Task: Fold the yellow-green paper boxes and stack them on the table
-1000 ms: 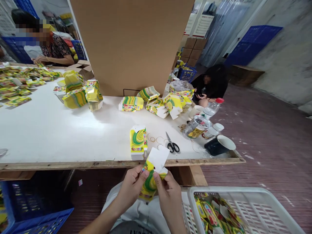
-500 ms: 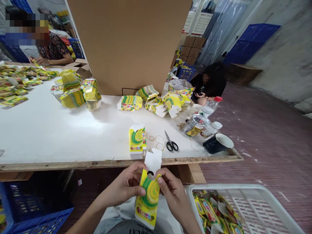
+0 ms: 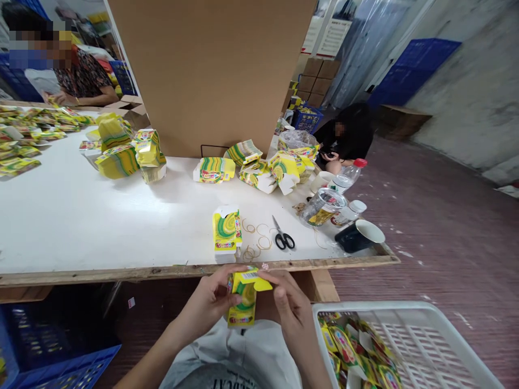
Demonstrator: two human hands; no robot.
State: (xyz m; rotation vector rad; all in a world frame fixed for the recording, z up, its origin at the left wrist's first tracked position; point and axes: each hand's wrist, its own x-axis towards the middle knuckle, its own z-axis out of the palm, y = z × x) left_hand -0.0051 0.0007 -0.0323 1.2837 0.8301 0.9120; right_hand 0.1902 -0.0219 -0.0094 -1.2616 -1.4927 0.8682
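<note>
A small yellow and green printed carton [image 3: 242, 302] is upright over my lap, just below the table edge. My left hand [image 3: 214, 297] grips it from the left, thumb across the front panel. A yellow flap with a barcode sticks out at the carton's top right. Beside that flap is my right hand [image 3: 294, 302], index finger stretched out to the flap and thumb apart from it. On the table in front stands a stack of flattened cartons [image 3: 227, 229], with rubber bands [image 3: 263, 243] and black-handled scissors [image 3: 284, 237] to its right.
At lower right, a white basket [image 3: 377, 308] holds several cartons. Bottles, a jar [image 3: 324, 205] and a dark cup [image 3: 357, 237] line the table's right end. A large cardboard sheet [image 3: 211, 75] rises behind more carton bundles. Two people sit farther off; a blue crate [image 3: 93, 367] is at lower left.
The carton has been raised and its white top flap is no longer standing up; a barcoded yellow flap now shows on top. My right thumb has come away from the carton.
</note>
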